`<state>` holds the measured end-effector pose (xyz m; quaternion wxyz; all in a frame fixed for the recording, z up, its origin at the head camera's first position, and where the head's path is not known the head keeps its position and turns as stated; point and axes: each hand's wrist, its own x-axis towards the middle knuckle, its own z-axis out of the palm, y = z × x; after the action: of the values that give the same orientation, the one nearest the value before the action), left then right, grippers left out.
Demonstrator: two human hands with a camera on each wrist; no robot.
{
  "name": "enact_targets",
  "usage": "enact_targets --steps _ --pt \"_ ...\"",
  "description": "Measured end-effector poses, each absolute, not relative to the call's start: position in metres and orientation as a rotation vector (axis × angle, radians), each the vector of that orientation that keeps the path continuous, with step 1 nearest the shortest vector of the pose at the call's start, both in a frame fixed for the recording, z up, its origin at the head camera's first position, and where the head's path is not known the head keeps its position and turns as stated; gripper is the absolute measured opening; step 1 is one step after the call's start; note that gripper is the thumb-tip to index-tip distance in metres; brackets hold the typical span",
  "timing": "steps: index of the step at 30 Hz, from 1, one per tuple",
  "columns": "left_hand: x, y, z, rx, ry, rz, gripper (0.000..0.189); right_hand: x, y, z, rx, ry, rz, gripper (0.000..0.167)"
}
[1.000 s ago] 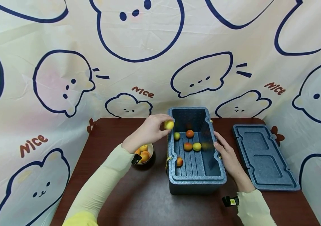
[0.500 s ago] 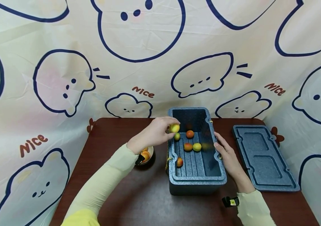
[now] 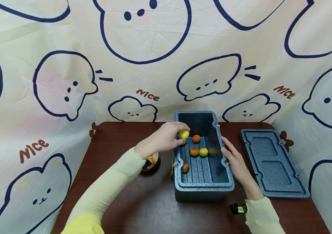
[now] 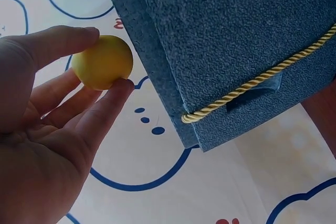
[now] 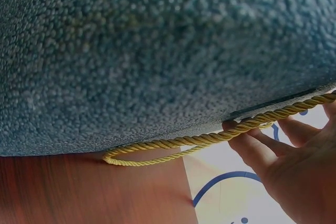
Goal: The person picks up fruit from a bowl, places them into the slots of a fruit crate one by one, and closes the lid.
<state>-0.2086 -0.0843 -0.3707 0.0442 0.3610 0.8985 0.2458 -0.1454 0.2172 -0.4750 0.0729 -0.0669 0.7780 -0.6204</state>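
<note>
My left hand (image 3: 166, 135) pinches a small round yellow fruit (image 3: 184, 134) between thumb and fingertips, over the left rim of the blue foam box (image 3: 203, 187). In the left wrist view the smooth yellow fruit (image 4: 103, 63) shows clear of the box wall (image 4: 231, 35). Several red-orange and yellow-green fruits, among them a red one (image 3: 196, 138), lie on the ribbed box floor. One greenish fruit is partly hidden by my left hand. My right hand (image 3: 237, 159) touches the box's right side, its fingers by the twisted yellow cord (image 5: 205, 139).
A small bowl (image 3: 158, 158) with orange fruit stands left of the box, partly hidden behind my left wrist. The box's blue lid (image 3: 275, 157) lies flat on the dark wooden table (image 3: 142, 208) at the right. A printed cloth (image 3: 160, 78) hangs behind.
My left hand has moved right with the yellow fruit, from the box's left rim to over its inside. My right hand has stayed against the box.
</note>
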Motion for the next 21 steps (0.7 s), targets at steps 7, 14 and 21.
enact_targets --steps 7,14,21 --pt "-0.210 -0.077 -0.369 1.117 2.725 0.747 0.038 -0.147 0.217 -0.477 -0.208 2.336 -1.873 0.057" --pt "-0.213 -0.068 -0.366 1.134 2.692 0.733 0.035 -0.148 0.218 -0.479 -0.201 2.335 -1.875 0.058" --pt "-0.214 -0.060 -0.364 1.142 2.673 0.684 0.037 -0.149 0.219 -0.479 -0.199 2.334 -1.875 0.059"
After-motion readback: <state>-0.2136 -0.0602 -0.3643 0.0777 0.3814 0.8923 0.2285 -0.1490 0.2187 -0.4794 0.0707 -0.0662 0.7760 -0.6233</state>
